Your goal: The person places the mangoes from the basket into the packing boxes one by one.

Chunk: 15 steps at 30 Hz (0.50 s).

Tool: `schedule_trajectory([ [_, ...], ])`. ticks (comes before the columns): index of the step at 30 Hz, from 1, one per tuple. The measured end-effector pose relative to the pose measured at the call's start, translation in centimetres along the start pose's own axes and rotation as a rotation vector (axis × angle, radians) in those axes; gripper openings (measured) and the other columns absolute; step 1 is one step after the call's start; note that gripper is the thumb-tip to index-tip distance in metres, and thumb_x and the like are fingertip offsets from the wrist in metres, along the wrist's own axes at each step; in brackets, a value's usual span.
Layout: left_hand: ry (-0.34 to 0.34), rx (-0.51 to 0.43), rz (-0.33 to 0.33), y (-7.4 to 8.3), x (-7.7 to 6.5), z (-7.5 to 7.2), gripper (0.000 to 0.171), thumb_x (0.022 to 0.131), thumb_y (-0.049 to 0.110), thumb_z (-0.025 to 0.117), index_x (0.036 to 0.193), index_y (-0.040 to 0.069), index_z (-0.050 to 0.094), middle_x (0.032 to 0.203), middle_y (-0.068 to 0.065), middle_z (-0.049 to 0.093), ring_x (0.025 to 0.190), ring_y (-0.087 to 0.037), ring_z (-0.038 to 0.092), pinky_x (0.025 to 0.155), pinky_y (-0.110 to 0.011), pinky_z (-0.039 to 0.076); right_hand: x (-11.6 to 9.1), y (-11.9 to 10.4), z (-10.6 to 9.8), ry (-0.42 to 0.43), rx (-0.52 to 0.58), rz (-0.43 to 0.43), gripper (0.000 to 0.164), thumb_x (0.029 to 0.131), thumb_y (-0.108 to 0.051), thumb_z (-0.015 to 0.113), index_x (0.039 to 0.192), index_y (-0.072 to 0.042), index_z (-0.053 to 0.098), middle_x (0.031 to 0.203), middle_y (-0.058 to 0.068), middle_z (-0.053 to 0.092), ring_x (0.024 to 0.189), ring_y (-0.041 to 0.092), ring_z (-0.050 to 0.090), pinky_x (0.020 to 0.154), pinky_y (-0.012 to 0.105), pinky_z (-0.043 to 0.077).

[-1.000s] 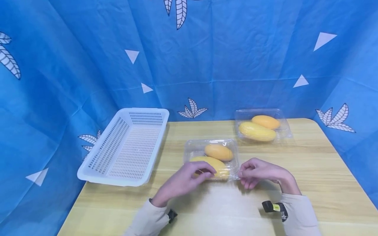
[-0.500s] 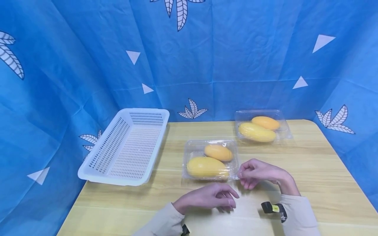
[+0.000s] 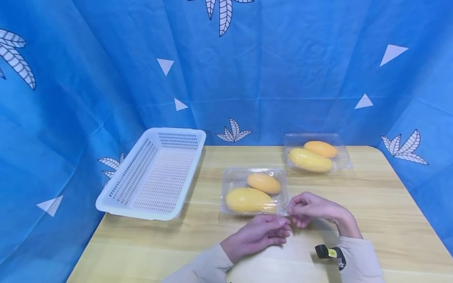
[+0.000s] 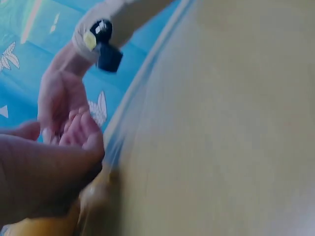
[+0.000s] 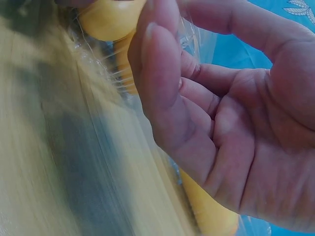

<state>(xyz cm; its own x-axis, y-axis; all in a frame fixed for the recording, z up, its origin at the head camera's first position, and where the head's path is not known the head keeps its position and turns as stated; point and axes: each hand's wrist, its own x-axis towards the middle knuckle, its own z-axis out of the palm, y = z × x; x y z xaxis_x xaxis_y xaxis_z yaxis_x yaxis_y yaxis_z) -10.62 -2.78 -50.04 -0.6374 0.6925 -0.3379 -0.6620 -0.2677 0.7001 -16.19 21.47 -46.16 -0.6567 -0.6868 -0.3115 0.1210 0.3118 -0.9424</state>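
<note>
A clear plastic fruit box (image 3: 231, 177) with mangoes (image 3: 249, 200) inside stands mid-table, its lid down. My right hand (image 3: 311, 210) pinches its front right corner between thumb and index finger; the other fingers curl underneath. In the right wrist view the right hand (image 5: 221, 123) covers the pinched corner, and a mango (image 5: 110, 19) shows through the plastic. My left hand (image 3: 260, 236) lies just in front of the box's front edge, fingers loosely bent, holding nothing. It fills the lower left of the left wrist view, where the left hand (image 4: 44, 172) overlaps the right hand (image 4: 66, 103).
A second clear box (image 3: 341, 151) holding a yellow mango (image 3: 309, 160) and an orange one stands at the back right. At the left is a white perforated basket (image 3: 157, 184). A blue patterned curtain (image 3: 226, 78) borders the wooden table (image 3: 361, 196).
My left hand has come off the box's lid, dropped towards the table's front, then moved right and up to the box's front edge. The right hand keeps its pinch at the corner.
</note>
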Motion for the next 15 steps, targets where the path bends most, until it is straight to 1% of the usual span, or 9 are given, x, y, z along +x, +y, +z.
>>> schedule_trajectory([
  [3,0.108,-0.109,0.023,-0.3,0.2,0.8,0.026,0.099,0.015,0.065,0.119,-0.001,0.068,0.107,-0.007,0.07,0.097,-0.016,0.067,0.091,-0.032,0.055,-0.1,0.1,-0.1,0.001,0.005,0.004,0.024,0.102,-0.014,0.061,0.103,0.01,0.066,0.085,0.025,0.069,0.069,0.019,0.068,0.065,0.037,0.062],
  [6,0.193,-0.174,0.048,-0.5,0.3,1.5,0.021,0.098,0.016,0.067,0.113,0.002,0.071,0.106,-0.006,0.071,0.096,-0.016,0.066,0.09,-0.032,0.054,-0.2,0.1,-0.1,-0.002,0.007,0.005,0.024,0.102,-0.013,0.061,0.103,0.011,0.065,0.085,0.025,0.068,0.069,0.018,0.068,0.065,0.036,0.062],
  [10,0.264,-0.215,0.076,-0.7,0.5,2.2,0.016,0.097,0.018,0.069,0.106,0.006,0.072,0.101,-0.004,0.071,0.09,-0.014,0.064,0.086,-0.029,0.054,-0.1,0.1,-0.2,-0.005,0.01,0.006,0.024,0.102,-0.014,0.061,0.102,0.01,0.065,0.085,0.025,0.069,0.068,0.018,0.068,0.064,0.035,0.062],
  [15,0.343,-0.236,0.114,-0.9,0.9,3.0,0.016,0.095,0.017,0.071,0.105,0.005,0.073,0.094,-0.003,0.07,0.081,-0.012,0.06,0.076,-0.025,0.052,0.0,0.1,-0.1,-0.011,0.037,0.002,0.024,0.103,-0.013,0.058,0.102,0.01,0.064,0.085,0.023,0.068,0.068,0.017,0.067,0.064,0.034,0.061],
])
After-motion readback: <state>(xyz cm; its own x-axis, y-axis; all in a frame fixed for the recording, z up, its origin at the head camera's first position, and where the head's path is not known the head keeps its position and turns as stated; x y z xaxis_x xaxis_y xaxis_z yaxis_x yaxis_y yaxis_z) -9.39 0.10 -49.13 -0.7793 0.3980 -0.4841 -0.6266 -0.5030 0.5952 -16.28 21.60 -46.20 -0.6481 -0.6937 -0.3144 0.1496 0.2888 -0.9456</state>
